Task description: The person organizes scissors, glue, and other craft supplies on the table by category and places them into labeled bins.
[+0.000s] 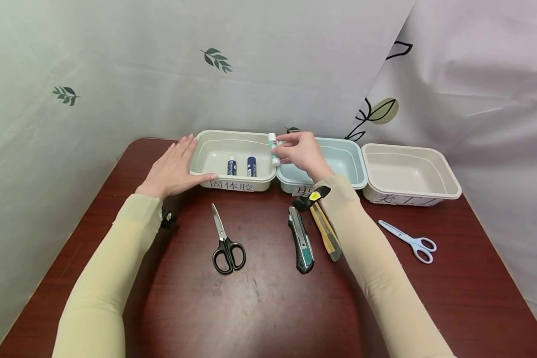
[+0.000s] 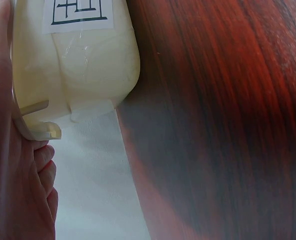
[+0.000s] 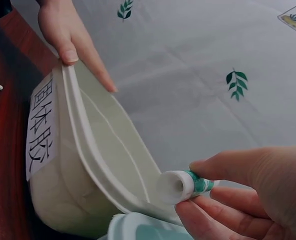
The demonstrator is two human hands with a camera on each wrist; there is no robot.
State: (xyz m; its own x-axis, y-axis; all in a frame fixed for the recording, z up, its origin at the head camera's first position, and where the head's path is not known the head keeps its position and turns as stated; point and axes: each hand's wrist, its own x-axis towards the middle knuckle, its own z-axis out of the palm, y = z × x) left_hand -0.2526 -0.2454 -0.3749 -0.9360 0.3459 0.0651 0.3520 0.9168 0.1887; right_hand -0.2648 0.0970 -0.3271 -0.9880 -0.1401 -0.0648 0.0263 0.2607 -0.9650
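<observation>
Three bins (image 1: 232,136) stand in a row behind scissors (image 1: 225,243), two knives (image 1: 302,241) and, rightmost, smaller scissors (image 1: 411,241).

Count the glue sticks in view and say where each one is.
3. Two dark blue glue sticks stand in the left cream bin; the right hand pinches a white and green glue stick over that bin's right rim. No others show.

Labels on the tubs

The cream tub (image 1: 232,149) at the table's back edge carries a white label (image 1: 231,186) reading 固体胶; the other tubs' labels are partly hidden, unreadable.
</observation>
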